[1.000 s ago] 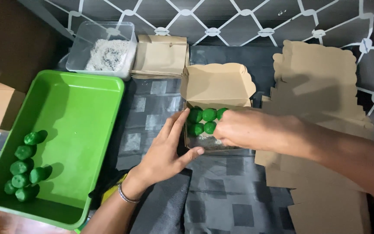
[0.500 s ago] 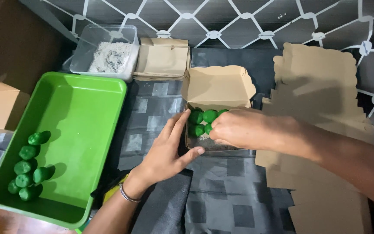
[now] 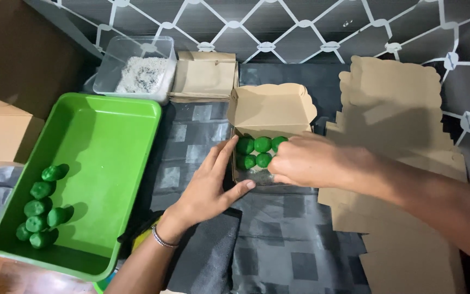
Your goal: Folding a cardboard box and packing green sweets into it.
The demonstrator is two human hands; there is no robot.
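Observation:
A small open brown cardboard box point(image 3: 270, 108) sits mid-table with its lid tipped back. Several green balls point(image 3: 254, 152) lie inside it in rows. My left hand point(image 3: 210, 185) rests flat against the box's left and front side, fingers spread. My right hand point(image 3: 308, 161) reaches into the box from the right, fingers curled over the balls at the right end; whatever is under the fingers is hidden. A green plastic tray point(image 3: 96, 152) at the left holds several more green balls point(image 3: 40, 209) in its near left corner.
A clear tub with white shredded stuff point(image 3: 136, 68) stands at the back left, beside a stack of folded brown boxes point(image 3: 205, 76). Flat brown box blanks point(image 3: 403, 136) are piled along the right. A cardboard carton point(image 3: 1, 136) sits at the far left.
My right hand has shifted slightly within the box. The left hand keeps its place against the box. The view has drifted a little.

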